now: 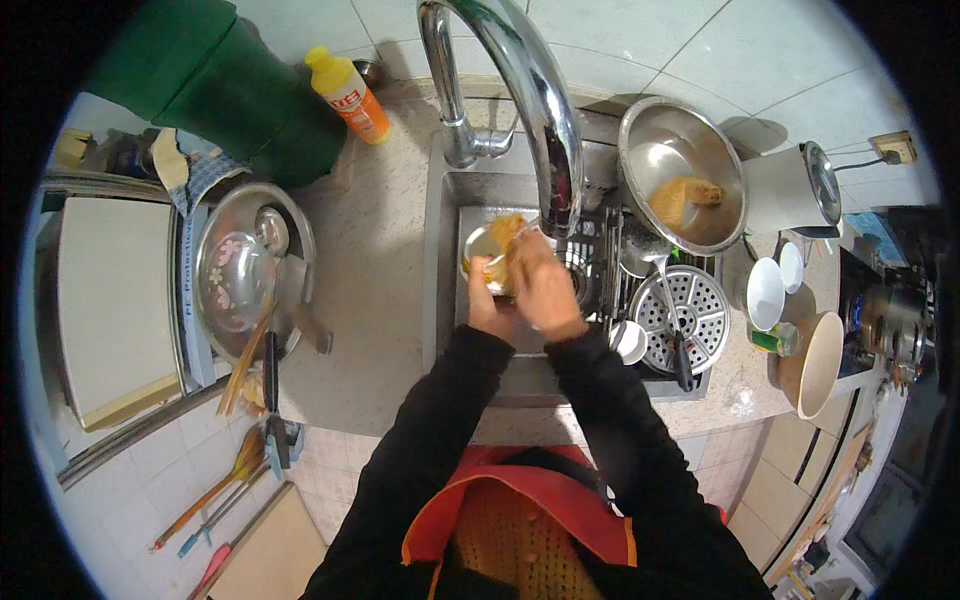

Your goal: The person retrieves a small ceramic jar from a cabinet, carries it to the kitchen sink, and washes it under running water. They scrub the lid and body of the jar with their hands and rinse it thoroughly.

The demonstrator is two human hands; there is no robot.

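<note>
Both my hands are over the steel sink (469, 322), below the curved chrome faucet (551, 135). My left hand (489, 304) holds a small bowl (480, 244) by its near rim, tilted. My right hand (541, 285) is at the bowl's right side, with a yellowish-brown scrubber or sponge (508, 229) just beyond its fingers. Its fingers are bent and partly hidden, so its exact hold cannot be told. Something yellow shows at the bowl's lower left edge.
Right of the sink are a steel basin (679, 135) holding a brown item, a perforated steamer plate (694, 289), a ladle and bowls. Left stand a yellow bottle (349, 97), a green bucket (255, 97) and a steel basin with utensils (304, 225).
</note>
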